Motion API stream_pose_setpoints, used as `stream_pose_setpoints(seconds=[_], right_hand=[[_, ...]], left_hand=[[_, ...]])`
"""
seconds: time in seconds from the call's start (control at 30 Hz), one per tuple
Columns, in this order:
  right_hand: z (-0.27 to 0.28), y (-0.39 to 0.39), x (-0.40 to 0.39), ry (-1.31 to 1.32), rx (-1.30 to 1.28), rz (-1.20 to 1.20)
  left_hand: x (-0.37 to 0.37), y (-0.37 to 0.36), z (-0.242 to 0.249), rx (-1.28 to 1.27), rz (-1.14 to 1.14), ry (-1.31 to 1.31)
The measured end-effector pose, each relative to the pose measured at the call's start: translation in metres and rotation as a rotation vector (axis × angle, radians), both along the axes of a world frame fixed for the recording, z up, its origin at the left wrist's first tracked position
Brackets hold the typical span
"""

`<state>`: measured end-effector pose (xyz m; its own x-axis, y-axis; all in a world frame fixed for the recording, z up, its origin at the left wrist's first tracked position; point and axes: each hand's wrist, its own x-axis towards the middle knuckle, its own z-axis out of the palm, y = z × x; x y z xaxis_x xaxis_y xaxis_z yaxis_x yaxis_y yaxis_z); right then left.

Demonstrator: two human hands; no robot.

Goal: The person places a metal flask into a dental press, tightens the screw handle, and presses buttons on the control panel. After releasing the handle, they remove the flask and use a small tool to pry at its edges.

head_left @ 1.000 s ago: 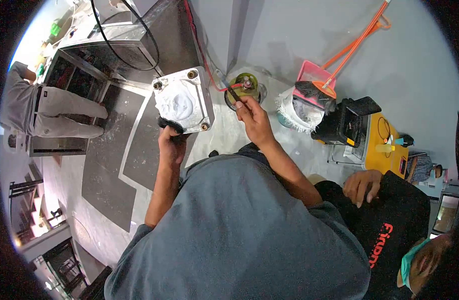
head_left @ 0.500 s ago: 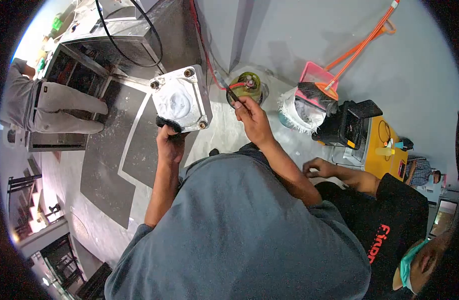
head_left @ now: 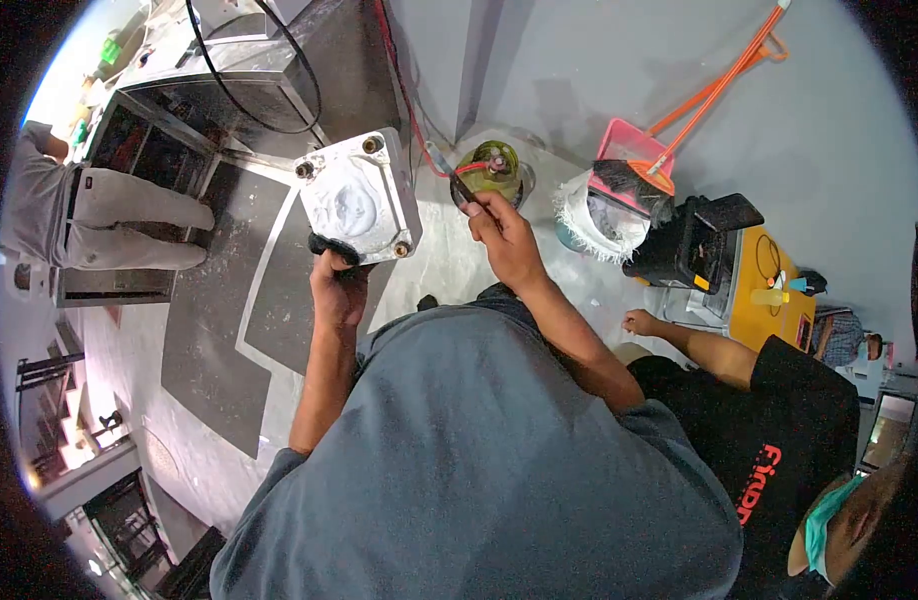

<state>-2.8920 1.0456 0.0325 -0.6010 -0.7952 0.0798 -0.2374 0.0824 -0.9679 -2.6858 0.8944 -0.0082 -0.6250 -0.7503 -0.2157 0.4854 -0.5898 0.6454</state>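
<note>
My left hand (head_left: 341, 293) grips the lower edge of a pale square mould block (head_left: 387, 205). The block has brass-coloured corner fittings and a rounded hollow with white material in its middle. A black, soft-looking piece (head_left: 331, 247) sits at my left thumb, against the block's lower left corner; its kind cannot be made out. To the right, my right hand (head_left: 507, 242) is closed round a slim dark-handled tool (head_left: 459, 187) with a pale blade. The blade points up and left, apart from the block.
A green gas cylinder (head_left: 501, 165) with a red hose stands beyond my right hand. Farther right are a white-fringed bucket (head_left: 604, 235), a pink dustpan (head_left: 619, 145), a broom (head_left: 651, 172) and a black bin (head_left: 694, 245). A co-worker's arm (head_left: 694, 345) is close on my right. A metal workbench (head_left: 249, 85) stands at upper left.
The mould block has shifted slightly left in my left hand. My right hand and its tool are almost still. The co-worker's hand at right has drawn back a little and its fingers have curled.
</note>
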Motion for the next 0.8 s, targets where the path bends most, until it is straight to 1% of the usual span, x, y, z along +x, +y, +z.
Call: stream_pose_setpoints(seconds=[0.17, 0.23, 0.37, 0.43, 0.63, 0.8], right_hand=[[0.001, 0.0, 0.001, -0.022, -0.006, 0.008], [0.0, 0.0, 0.002, -0.027, -0.007, 0.008], [-0.001, 0.001, 0.002, -0.018, -0.008, 0.0], [-0.002, 0.001, 0.002, -0.011, -0.002, -0.005], [-0.005, 0.002, 0.001, -0.006, 0.014, -0.005], [-0.001, 0.002, 0.004, -0.016, 0.007, -0.012]], left_hand=[[0.0, -0.001, -0.004, -0.032, -0.027, 0.052], [0.0, -0.001, 0.0, -0.003, -0.026, 0.046], [-0.003, 0.0, 0.008, -0.023, -0.021, 0.016], [-0.004, 0.001, 0.01, 0.026, 0.007, 0.008], [-0.004, 0.003, 0.016, 0.016, 0.01, -0.038], [-0.003, 0.002, 0.014, 0.017, -0.007, -0.015]])
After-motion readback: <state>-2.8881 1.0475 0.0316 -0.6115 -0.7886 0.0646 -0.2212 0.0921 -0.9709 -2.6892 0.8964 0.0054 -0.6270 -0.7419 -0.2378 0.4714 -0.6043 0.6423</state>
